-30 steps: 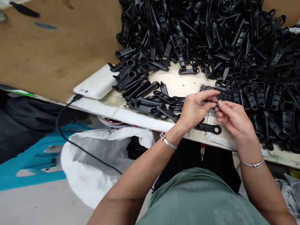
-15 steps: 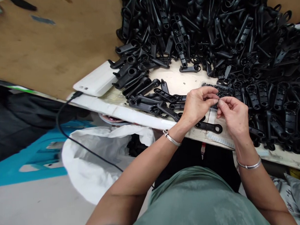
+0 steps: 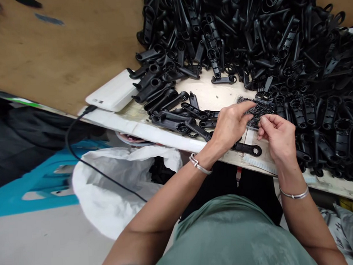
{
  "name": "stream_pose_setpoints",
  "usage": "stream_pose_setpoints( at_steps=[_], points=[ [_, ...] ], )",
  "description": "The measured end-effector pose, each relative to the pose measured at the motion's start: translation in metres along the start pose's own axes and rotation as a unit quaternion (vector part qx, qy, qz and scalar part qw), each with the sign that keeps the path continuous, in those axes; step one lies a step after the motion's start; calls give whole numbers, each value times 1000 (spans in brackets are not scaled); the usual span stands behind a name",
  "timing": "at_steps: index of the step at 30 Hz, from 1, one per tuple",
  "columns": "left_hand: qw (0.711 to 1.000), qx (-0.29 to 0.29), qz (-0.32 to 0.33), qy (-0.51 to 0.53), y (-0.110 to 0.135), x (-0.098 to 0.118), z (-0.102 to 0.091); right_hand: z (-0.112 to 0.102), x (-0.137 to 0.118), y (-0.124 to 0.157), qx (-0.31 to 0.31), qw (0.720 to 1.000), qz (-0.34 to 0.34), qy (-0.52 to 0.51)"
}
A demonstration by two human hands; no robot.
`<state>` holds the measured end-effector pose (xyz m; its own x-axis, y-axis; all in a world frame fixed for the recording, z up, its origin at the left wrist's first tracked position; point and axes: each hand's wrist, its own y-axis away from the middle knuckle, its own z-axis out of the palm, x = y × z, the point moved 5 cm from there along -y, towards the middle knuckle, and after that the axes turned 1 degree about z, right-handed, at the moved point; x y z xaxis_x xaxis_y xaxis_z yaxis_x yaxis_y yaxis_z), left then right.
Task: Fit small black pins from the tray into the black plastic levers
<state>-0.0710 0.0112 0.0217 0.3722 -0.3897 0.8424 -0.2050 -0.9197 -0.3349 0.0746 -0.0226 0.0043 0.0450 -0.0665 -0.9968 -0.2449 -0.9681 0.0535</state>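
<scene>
My left hand (image 3: 230,124) reaches forward over the white table (image 3: 153,134), and its thumb and forefinger pinch into a small heap of tiny black parts (image 3: 261,107). Just to the right, my right hand (image 3: 277,136) is curled, its fingertips pressed together at the near edge of that heap. Whatever they hold is too small to make out. One black plastic handle (image 3: 248,148) lies flat on the table under my left hand. Both wrists wear a metal bangle.
A big pile of black plastic handles (image 3: 263,40) covers the far and right side of the table. A white power bank (image 3: 113,92) with a black cable (image 3: 78,153) sits at the left end. A white bag (image 3: 109,189) lies below the table, and a brown board (image 3: 60,47) stands behind it.
My left fingers have stretched forward from my right fingertips into the heap of tiny parts. My right hand has stayed nearly in place, drawn slightly lower.
</scene>
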Motion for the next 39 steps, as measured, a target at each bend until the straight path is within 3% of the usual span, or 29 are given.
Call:
stream_pose_setpoints(
  at_steps=[4,11,21,31,39],
  points=[
    [995,-3,14,102,13,3,6,3,2,4,-47,995,50,-67],
    [984,45,-5,172,29,1,8,-1,3,20,-78,988,81,-108],
    [918,39,-66,389,52,-4,16,-14,2,45,-57,978,72,-185],
    [898,13,-88,432,70,6,25,-18,12,66,-93,964,134,-210],
    [881,8,-115,459,75,11,28,-21,18,71,-91,964,120,-219]
  ],
)
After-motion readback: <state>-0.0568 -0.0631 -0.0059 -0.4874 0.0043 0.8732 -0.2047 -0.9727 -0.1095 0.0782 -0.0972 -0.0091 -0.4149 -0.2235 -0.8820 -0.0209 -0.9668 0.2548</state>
